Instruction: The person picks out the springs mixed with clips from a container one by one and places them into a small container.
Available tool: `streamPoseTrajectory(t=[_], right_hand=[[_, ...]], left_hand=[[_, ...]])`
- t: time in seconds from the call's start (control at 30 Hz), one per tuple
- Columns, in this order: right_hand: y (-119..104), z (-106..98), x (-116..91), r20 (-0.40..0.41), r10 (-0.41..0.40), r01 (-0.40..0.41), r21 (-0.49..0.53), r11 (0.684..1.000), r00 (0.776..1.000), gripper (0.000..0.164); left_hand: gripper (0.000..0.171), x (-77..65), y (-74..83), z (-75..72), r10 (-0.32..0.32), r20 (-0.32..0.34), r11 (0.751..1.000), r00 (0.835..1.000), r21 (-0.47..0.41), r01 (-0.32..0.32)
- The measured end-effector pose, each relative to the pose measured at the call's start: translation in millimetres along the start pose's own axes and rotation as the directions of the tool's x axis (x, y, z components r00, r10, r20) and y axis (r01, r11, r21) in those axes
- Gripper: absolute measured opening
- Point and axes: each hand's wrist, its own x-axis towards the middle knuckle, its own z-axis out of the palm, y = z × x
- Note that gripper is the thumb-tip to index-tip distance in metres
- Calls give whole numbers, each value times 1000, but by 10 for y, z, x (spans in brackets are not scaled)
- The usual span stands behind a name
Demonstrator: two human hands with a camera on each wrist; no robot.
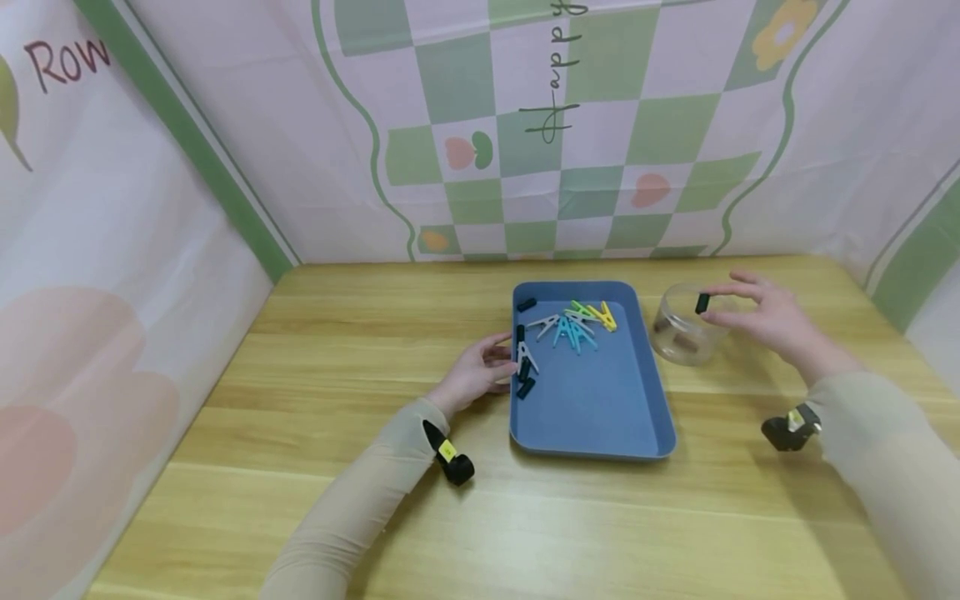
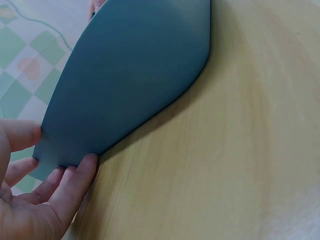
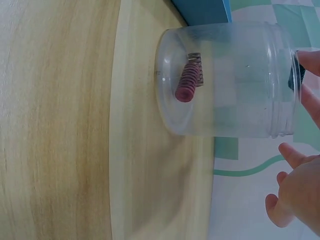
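Observation:
My right hand [image 1: 768,317] pinches a small black block [image 1: 702,303] between thumb and finger at the mouth of a clear round jar [image 1: 686,354]. In the right wrist view, a red coil spring [image 3: 187,84] and a bare metal spring [image 3: 199,75] lie at the jar's bottom. Against the outer left wall of a blue tray [image 1: 600,417] rest the fingertips of my left hand [image 1: 476,371]. The tray holds yellow, green, blue and grey clothespins [image 1: 570,329], bunched toward the back. Several more black blocks [image 1: 527,387] lie along its left side, around a grey clothespin [image 1: 528,357].
Tray and jar stand side by side on a wooden table [image 1: 300,375], the jar to the right. A patterned cloth [image 1: 525,200] hangs behind the table's back edge, and another white cloth [image 1: 112,292] covers the left side.

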Motion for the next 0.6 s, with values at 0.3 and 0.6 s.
streamPoseTrajectory(t=[0.3, 0.6], right_hand=[[3, 20, 9, -7, -10, 10, -6, 1000, 1000, 56], [-23, 22, -11, 19, 3, -3, 5, 1000, 1000, 58]], left_hand=[[59, 1, -2, -5, 1, 5, 1000, 1000, 3, -1], [59, -16, 9, 5, -4, 1, 1000, 1000, -2, 4]])
